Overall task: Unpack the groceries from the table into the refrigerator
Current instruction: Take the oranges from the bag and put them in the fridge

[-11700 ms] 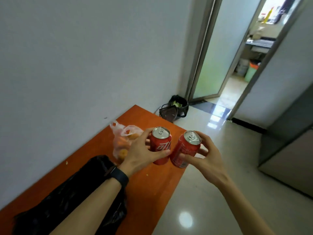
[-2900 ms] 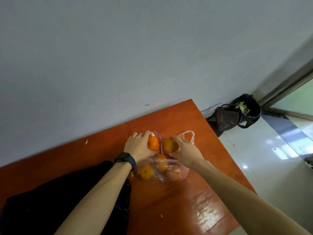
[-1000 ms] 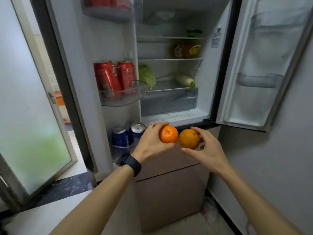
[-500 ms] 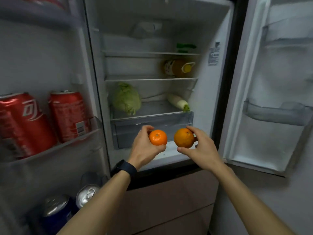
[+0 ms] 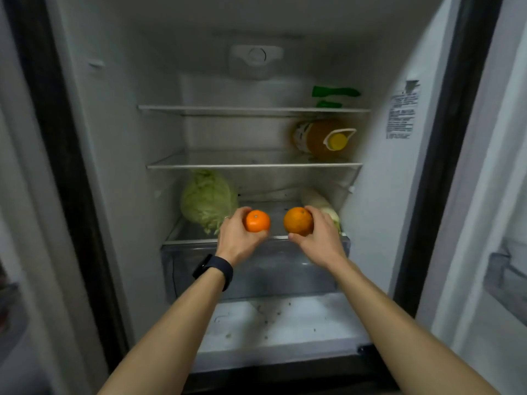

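The refrigerator (image 5: 379,201) stands open in front of me. My left hand (image 5: 236,240) grips a small bright orange (image 5: 258,220). My right hand (image 5: 320,238) grips a larger, duller orange (image 5: 298,220). Both fruits hover just above the front edge of the lowest glass shelf (image 5: 194,241), over the clear crisper drawer (image 5: 256,269). A black watch sits on my left wrist.
A green cabbage (image 5: 208,201) lies on the lowest shelf at left and a white radish (image 5: 320,203) at right behind my right hand. A yellow-capped oil bottle (image 5: 322,138) lies on the middle shelf, green packets (image 5: 333,92) on the top one. Door bins flank both sides.
I have stepped closer to the refrigerator. Both hands have carried the oranges up and forward to the lowest shelf. The door cans have left the view.
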`<state>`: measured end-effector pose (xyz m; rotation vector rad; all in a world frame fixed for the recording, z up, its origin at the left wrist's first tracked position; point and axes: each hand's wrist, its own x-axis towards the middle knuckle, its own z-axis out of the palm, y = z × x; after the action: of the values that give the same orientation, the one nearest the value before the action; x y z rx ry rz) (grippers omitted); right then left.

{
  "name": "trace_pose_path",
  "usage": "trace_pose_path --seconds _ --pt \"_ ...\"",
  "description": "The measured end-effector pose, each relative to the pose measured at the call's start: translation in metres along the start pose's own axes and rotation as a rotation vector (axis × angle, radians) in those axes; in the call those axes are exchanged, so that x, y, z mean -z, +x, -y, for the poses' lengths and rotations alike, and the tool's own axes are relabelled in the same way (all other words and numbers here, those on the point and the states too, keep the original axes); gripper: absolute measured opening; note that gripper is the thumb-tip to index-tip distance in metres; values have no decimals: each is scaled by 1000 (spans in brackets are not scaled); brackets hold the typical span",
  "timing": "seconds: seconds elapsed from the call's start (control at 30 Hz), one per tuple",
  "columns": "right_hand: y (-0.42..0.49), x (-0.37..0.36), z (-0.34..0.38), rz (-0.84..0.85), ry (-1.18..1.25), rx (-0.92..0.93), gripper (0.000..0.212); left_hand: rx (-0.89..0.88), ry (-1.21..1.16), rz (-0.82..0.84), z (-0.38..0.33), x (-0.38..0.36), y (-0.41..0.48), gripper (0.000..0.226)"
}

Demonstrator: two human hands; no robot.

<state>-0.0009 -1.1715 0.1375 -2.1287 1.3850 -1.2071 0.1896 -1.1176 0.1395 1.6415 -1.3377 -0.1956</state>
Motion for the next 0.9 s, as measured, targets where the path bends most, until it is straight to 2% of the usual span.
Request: trace_pose_path --seconds 0.2,0.33,0.43,0.7,0.77,0.9 --pt "54 -29 -14 89 -35 -20 80 36 58 43 3 -32 39 73" --pt "71 -45 -26 124 -70 -40 76 52 159 80 10 -44 56 59" --pt "71 -56 -38 180 -115 -32 76 76 215 157 24 -50 63 65" --pt "60 -66 -49 86 -177 75 79 37 155 178 44 -52 63 86" --pt "49 -64 -51 19 -78 110 76 -20 112 110 42 -48 51 77" --pt "-6 -73 -58 -297 265 115 47 -193 -39 -197 48 -44 4 42"
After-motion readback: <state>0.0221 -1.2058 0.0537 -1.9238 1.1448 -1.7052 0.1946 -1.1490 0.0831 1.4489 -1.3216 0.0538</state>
